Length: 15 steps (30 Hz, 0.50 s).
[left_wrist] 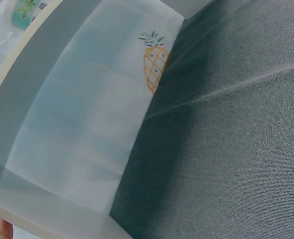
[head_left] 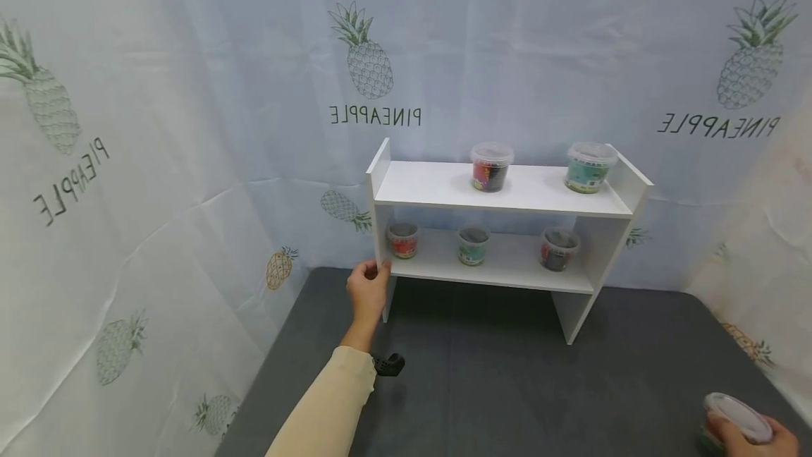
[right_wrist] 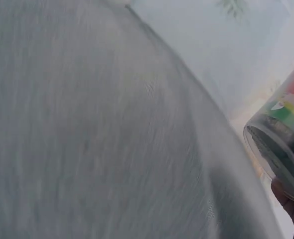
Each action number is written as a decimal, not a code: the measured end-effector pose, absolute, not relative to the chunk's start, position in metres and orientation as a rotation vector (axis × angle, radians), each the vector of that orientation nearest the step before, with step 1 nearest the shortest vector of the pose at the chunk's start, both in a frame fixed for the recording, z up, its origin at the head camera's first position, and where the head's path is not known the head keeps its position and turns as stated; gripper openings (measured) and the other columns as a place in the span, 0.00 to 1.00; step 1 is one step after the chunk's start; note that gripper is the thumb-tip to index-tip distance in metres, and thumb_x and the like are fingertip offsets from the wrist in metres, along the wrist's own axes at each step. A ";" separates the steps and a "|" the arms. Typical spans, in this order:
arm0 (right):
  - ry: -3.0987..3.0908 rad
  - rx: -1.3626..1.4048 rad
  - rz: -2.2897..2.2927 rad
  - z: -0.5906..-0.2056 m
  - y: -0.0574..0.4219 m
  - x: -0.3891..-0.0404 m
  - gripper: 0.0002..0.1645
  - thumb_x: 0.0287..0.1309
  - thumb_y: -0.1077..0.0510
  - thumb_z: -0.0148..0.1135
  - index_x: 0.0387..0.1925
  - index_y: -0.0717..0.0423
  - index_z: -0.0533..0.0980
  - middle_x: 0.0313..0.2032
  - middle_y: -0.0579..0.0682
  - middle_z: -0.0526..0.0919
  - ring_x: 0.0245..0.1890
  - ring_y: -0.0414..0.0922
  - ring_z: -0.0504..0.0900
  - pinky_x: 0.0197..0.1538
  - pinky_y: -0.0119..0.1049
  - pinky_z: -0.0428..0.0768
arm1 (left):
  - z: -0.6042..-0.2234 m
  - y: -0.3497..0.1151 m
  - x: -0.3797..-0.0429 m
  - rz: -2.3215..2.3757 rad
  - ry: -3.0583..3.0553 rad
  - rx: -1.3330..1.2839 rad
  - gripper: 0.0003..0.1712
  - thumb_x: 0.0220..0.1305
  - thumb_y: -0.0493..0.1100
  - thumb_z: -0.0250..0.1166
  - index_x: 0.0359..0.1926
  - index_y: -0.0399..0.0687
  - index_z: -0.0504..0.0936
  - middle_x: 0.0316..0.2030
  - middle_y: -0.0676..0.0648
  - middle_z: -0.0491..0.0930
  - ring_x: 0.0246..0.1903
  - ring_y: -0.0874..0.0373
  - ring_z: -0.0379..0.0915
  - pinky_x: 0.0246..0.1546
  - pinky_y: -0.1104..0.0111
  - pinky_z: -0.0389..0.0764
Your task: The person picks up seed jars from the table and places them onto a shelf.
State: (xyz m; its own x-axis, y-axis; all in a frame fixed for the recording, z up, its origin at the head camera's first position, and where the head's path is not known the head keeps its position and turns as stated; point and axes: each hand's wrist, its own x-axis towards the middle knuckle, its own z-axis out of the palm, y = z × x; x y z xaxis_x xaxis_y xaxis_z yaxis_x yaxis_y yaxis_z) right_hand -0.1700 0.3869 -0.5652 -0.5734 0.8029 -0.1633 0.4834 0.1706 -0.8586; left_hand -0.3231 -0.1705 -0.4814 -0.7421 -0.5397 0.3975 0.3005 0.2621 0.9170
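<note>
A white two-tier shelf [head_left: 431, 183] stands at the back of the dark table. My left hand [head_left: 369, 293] grips the front edge of its left side panel, near the lower board; in the left wrist view only fingertips [left_wrist: 4, 230] show beside the white panel [left_wrist: 47, 214]. Off at the lower right, my right hand [head_left: 770, 441] holds a lidded clear plastic tub [head_left: 739, 415], away from the shelf. In the right wrist view that tub [right_wrist: 281, 144] is tilted, showing a red and green label and dark contents, with a thumb [right_wrist: 285, 199] against it.
On the upper board stand a red-and-black tub [head_left: 490, 176] and a green-labelled tub [head_left: 586, 173]. The lower board bears a red tub [head_left: 403, 247], a green tub [head_left: 473, 252] and a dark tub [head_left: 555, 257]. Pineapple-print curtains [head_left: 254, 76] surround the dark table [head_left: 495, 372].
</note>
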 end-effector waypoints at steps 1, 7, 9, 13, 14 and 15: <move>-2.158 -1.220 1.327 -0.561 0.384 -0.170 0.55 0.56 0.44 0.60 0.74 0.68 0.48 0.57 0.78 0.59 0.48 0.71 0.65 0.29 0.44 0.65 | -0.481 -0.170 -0.323 -1.558 -1.851 0.216 0.14 0.59 0.48 0.72 0.39 0.42 0.86 0.33 0.43 0.84 0.33 0.52 0.80 0.35 0.60 0.80; -2.300 -1.090 1.200 -0.530 0.367 -0.167 0.53 0.59 0.40 0.58 0.72 0.68 0.51 0.60 0.75 0.62 0.52 0.70 0.66 0.35 0.45 0.65 | -0.481 -0.170 -0.323 -1.562 -1.853 0.206 0.13 0.60 0.47 0.72 0.38 0.42 0.86 0.34 0.43 0.84 0.33 0.51 0.80 0.35 0.58 0.80; -2.329 -1.018 1.172 -0.519 0.359 -0.167 0.51 0.60 0.41 0.58 0.72 0.68 0.52 0.61 0.75 0.63 0.53 0.70 0.66 0.34 0.43 0.64 | -0.481 -0.170 -0.322 -1.565 -1.851 0.203 0.13 0.60 0.47 0.72 0.39 0.42 0.86 0.34 0.43 0.84 0.33 0.51 0.80 0.35 0.58 0.80; -2.368 -0.825 1.137 -0.496 0.343 -0.168 0.48 0.60 0.43 0.58 0.71 0.66 0.54 0.60 0.74 0.66 0.49 0.60 0.71 0.33 0.34 0.62 | -0.481 -0.170 -0.322 -1.569 -1.847 0.202 0.13 0.60 0.47 0.72 0.39 0.42 0.86 0.34 0.43 0.84 0.33 0.51 0.80 0.36 0.58 0.80; -2.361 -0.768 1.137 -0.490 0.339 -0.169 0.46 0.59 0.45 0.59 0.70 0.65 0.56 0.59 0.73 0.67 0.45 0.52 0.73 0.33 0.32 0.62 | -0.481 -0.170 -0.322 -1.571 -1.844 0.203 0.13 0.60 0.47 0.72 0.39 0.42 0.86 0.34 0.43 0.84 0.33 0.51 0.80 0.36 0.58 0.80; -2.350 -0.713 1.141 -0.484 0.334 -0.169 0.44 0.59 0.46 0.61 0.69 0.64 0.58 0.57 0.70 0.69 0.42 0.43 0.72 0.33 0.30 0.61 | -0.481 -0.170 -0.322 -1.572 -1.843 0.205 0.13 0.60 0.47 0.72 0.39 0.41 0.86 0.34 0.43 0.84 0.33 0.51 0.80 0.35 0.58 0.80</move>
